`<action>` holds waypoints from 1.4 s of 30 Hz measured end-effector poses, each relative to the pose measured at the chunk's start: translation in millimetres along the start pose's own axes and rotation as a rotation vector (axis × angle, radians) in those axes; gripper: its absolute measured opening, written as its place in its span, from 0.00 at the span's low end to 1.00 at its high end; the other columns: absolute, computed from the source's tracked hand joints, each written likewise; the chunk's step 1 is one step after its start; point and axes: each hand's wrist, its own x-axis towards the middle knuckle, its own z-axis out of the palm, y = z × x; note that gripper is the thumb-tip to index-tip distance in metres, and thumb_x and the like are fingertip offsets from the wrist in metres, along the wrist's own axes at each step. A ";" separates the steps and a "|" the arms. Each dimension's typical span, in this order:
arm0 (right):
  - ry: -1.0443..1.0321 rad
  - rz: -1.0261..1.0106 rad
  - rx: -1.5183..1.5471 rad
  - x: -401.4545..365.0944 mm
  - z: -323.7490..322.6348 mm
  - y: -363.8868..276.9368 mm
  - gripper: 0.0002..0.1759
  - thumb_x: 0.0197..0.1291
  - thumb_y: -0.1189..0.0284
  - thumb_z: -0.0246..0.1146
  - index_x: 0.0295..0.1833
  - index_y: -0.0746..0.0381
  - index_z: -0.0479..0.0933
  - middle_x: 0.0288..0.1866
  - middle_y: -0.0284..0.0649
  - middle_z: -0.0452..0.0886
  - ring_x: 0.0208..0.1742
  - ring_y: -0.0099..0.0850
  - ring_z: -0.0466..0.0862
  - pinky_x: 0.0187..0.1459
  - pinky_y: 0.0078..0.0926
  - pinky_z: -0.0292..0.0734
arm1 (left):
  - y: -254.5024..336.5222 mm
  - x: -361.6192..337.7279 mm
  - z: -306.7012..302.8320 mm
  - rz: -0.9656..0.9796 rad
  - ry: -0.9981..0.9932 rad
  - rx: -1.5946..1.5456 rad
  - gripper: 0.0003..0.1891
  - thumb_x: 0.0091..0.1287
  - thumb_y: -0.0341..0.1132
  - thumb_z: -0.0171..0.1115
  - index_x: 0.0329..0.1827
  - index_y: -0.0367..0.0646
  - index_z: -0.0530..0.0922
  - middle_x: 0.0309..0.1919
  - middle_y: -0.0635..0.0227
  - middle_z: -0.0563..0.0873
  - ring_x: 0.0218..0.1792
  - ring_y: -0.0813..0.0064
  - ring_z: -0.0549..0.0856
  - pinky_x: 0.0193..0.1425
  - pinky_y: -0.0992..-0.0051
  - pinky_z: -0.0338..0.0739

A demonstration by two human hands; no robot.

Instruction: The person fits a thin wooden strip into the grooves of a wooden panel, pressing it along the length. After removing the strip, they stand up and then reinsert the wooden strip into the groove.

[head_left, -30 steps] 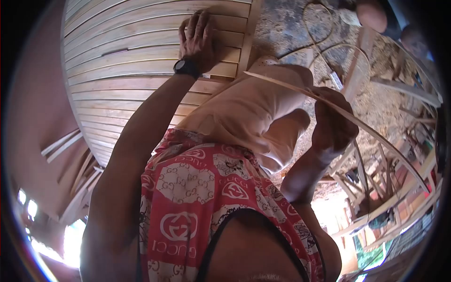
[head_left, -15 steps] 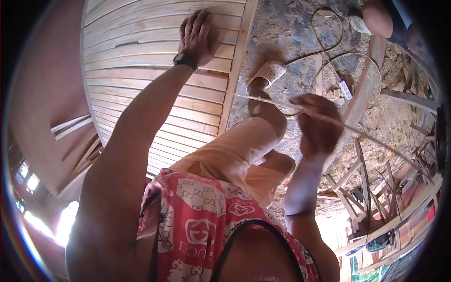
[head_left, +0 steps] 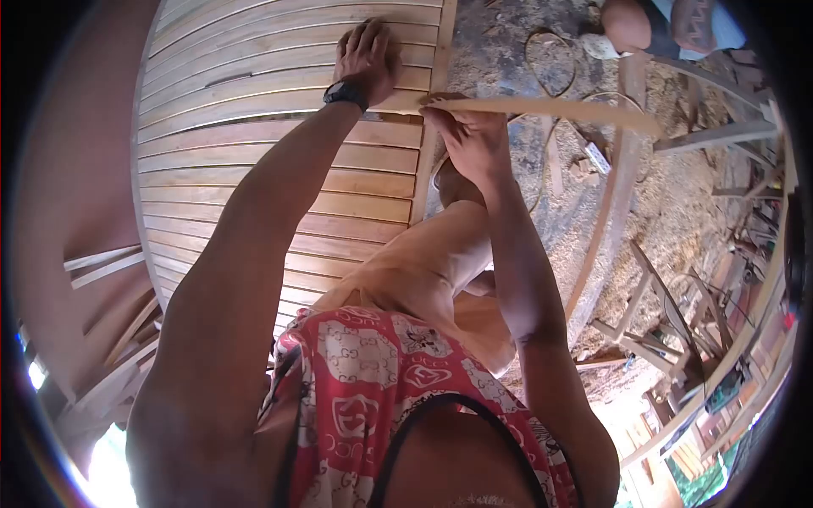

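Observation:
My left hand, with a dark watch on its wrist, lies with fingers stretched out on a slatted wooden panel. A long, thin wooden strip is pinched in my right hand at the panel's right edge. The near end of the strip reaches over the panel's border towards my left wrist, and its far end sticks out to the right over the floor. Close to both hands, a dark gap shows between two slats. My right fingertips are partly hidden behind the hand and strip.
Sawdust covers the floor, where a looped cable and a white power strip lie beside a long board. Another person's leg is at top right. Wooden frames and scrap pieces stand at the right.
My right hand has moved up and left, bringing the strip to the panel's edge. The strip has turned to show its broad face. My left hand stays on the slats.

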 end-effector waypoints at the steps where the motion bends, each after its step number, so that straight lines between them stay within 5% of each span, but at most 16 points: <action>1: -0.056 -0.024 -0.162 6.0 0.8 -3.9 0.06 0.66 0.72 0.76 0.45 0.62 0.90 0.37 0.45 0.92 0.38 0.42 0.92 0.39 0.34 0.86 | -2.6 0.6 3.0 -0.001 0.018 -0.020 0.31 0.70 0.45 0.67 0.75 0.46 0.75 0.77 0.55 0.77 0.78 0.47 0.73 0.82 0.47 0.63; 4: -0.068 0.087 -0.187 8.9 8.6 -12.0 0.08 0.67 0.67 0.74 0.45 0.60 0.91 0.37 0.46 0.92 0.37 0.44 0.91 0.39 0.37 0.85 | -1.5 -0.5 -5.8 -0.023 0.073 -0.125 0.30 0.69 0.44 0.68 0.74 0.45 0.75 0.74 0.54 0.79 0.75 0.48 0.76 0.80 0.47 0.66; 7: -0.098 0.161 -0.203 2.7 16.7 -13.7 0.10 0.69 0.65 0.72 0.46 0.58 0.92 0.37 0.46 0.92 0.36 0.42 0.92 0.40 0.37 0.85 | -0.2 -34.7 -34.8 -0.097 -0.112 -0.293 0.31 0.69 0.43 0.70 0.74 0.44 0.76 0.72 0.52 0.81 0.73 0.51 0.79 0.79 0.47 0.68; 12: -0.124 0.221 -0.230 7.0 25.7 -14.9 0.13 0.70 0.61 0.70 0.47 0.58 0.92 0.37 0.46 0.92 0.37 0.39 0.93 0.41 0.36 0.85 | 8.1 -97.8 -88.5 0.117 -0.266 -0.318 0.33 0.66 0.46 0.77 0.73 0.46 0.79 0.77 0.59 0.78 0.79 0.56 0.74 0.82 0.46 0.64; 15: -0.124 0.155 -0.234 11.5 30.1 -15.9 0.14 0.70 0.60 0.69 0.48 0.59 0.92 0.37 0.47 0.92 0.37 0.39 0.92 0.41 0.37 0.85 | -2.8 -106.0 -79.5 0.153 -0.269 -0.321 0.35 0.64 0.49 0.78 0.73 0.46 0.79 0.78 0.63 0.77 0.81 0.57 0.72 0.84 0.47 0.61; 17: -0.164 0.189 -0.329 13.7 30.1 -21.0 0.11 0.69 0.68 0.71 0.50 0.62 0.91 0.39 0.42 0.94 0.39 0.27 0.93 0.41 0.27 0.85 | -8.8 -107.7 -68.8 0.132 -0.236 -0.310 0.35 0.64 0.49 0.79 0.73 0.47 0.79 0.78 0.64 0.78 0.81 0.57 0.72 0.85 0.47 0.61; 28: -0.100 0.111 -0.324 11.4 36.4 -11.2 0.12 0.69 0.67 0.72 0.50 0.63 0.91 0.37 0.42 0.93 0.34 0.25 0.90 0.39 0.26 0.83 | -16.2 -109.9 -58.7 0.176 -0.165 -0.265 0.31 0.64 0.50 0.78 0.71 0.59 0.82 0.74 0.67 0.82 0.79 0.61 0.75 0.83 0.47 0.61; 36: -0.117 0.121 -0.348 14.1 35.4 -14.5 0.12 0.69 0.67 0.73 0.50 0.64 0.91 0.37 0.42 0.93 0.35 0.24 0.90 0.39 0.25 0.83 | -14.2 -107.1 -68.8 0.107 -0.329 -0.191 0.30 0.63 0.54 0.78 0.70 0.67 0.83 0.79 0.76 0.77 0.84 0.68 0.68 0.86 0.31 0.44; 42: -0.091 0.122 -0.355 13.9 36.7 -4.8 0.13 0.70 0.65 0.73 0.50 0.63 0.91 0.34 0.41 0.92 0.33 0.20 0.87 0.37 0.24 0.81 | -6.4 -105.1 -74.3 0.081 -0.383 -0.145 0.27 0.65 0.57 0.76 0.68 0.69 0.85 0.80 0.77 0.76 0.84 0.68 0.68 0.86 0.29 0.40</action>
